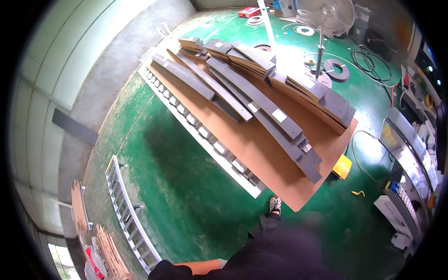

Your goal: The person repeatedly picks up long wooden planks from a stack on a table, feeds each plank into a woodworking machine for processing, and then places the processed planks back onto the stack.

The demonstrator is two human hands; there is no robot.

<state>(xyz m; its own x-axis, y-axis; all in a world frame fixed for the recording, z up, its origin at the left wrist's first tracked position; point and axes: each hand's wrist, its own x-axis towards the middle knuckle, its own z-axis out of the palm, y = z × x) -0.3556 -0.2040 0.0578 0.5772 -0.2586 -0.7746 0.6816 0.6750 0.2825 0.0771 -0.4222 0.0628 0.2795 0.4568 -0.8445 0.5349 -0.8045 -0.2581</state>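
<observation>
My left forearm (198, 267) crosses the lower edge, bare below a dark sleeve. A light grey patch, perhaps a glove, shows at my left hand (222, 263); the fingers are hidden against my dark clothing. My right hand is out of sight. In front of me stands a long table topped with a brown sheet (298, 198). Long dark grey panels (270, 112) with white labels lie along it, some overlapping. Stacked panels (308, 88) with brown edges line its far right side. Neither hand is seen touching them.
A white roller conveyor frame (205, 135) runs along the table's left side. An aluminium ladder (128, 217) lies on the green floor at left. A standing fan (322, 46), coiled hoses (371, 63) and a yellow box (342, 167) are beyond and right. My shoe (275, 204) is near the table corner.
</observation>
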